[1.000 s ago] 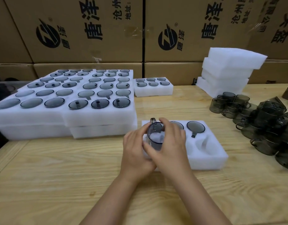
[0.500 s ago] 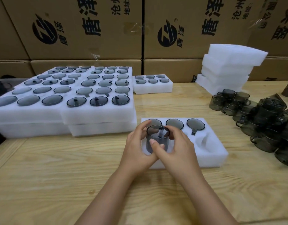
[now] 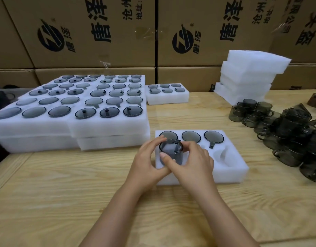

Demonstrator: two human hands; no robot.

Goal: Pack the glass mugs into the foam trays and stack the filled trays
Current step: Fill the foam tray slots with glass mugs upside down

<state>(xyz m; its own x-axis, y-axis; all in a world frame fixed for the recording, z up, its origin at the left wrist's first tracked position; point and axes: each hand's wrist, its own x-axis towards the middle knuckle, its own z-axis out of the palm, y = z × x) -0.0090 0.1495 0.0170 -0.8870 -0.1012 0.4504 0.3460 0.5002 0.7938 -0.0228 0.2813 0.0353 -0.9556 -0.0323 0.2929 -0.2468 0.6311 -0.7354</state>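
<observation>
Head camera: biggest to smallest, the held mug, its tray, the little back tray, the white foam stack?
1. Near foam tray and foam tray stack: look alike, stack is farther, so unranked.
2. Little back tray.
3. Held glass mug.

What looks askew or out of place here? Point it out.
The foam stack at the back right is askew: its top tray is twisted and overhangs those below. The loose mugs on the right lie jumbled, some tilted. Nothing looks broken or spilled.
</observation>
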